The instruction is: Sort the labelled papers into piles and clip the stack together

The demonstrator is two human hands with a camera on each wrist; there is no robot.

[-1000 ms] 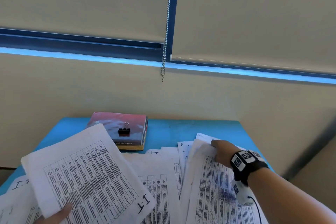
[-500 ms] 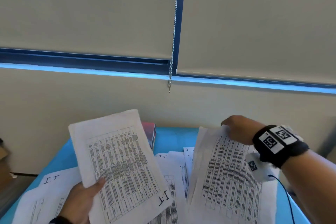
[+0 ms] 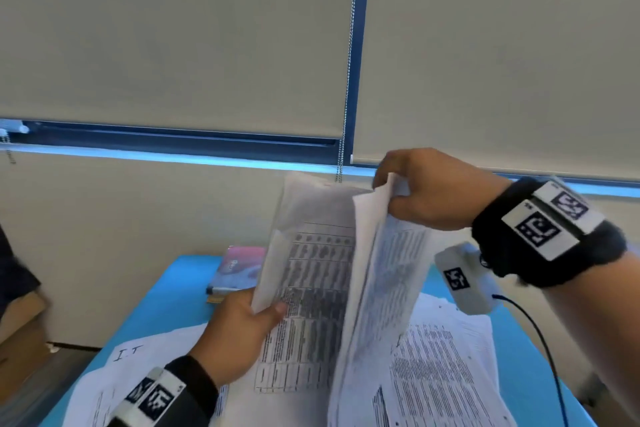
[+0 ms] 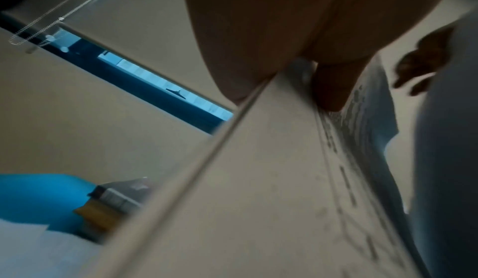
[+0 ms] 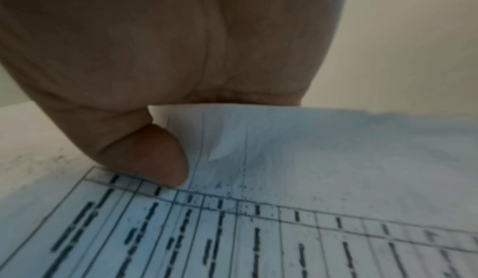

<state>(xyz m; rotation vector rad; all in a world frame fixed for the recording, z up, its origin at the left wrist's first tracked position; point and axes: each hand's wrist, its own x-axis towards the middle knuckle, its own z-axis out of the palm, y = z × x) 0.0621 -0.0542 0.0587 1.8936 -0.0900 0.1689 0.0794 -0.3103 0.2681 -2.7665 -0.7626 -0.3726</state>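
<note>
My left hand grips the left edge of a printed table sheet held upright above the blue table. My right hand pinches the top of a second printed sheet, which leans against the first. In the right wrist view my thumb presses on that paper. The left wrist view shows fingers on the sheet seen edge-on. More sheets lie on the table, one marked "I.T". The binder clip is hidden.
A pink book lies at the table's far left, partly behind the raised papers. A stack of printed pages covers the table's right side. A blind chain hangs at the window behind. Brown cardboard sits at the left.
Both hands have lifted their sheets off the table and brought them together upright. The book's clip is now hidden behind the papers. My view has tilted up.
</note>
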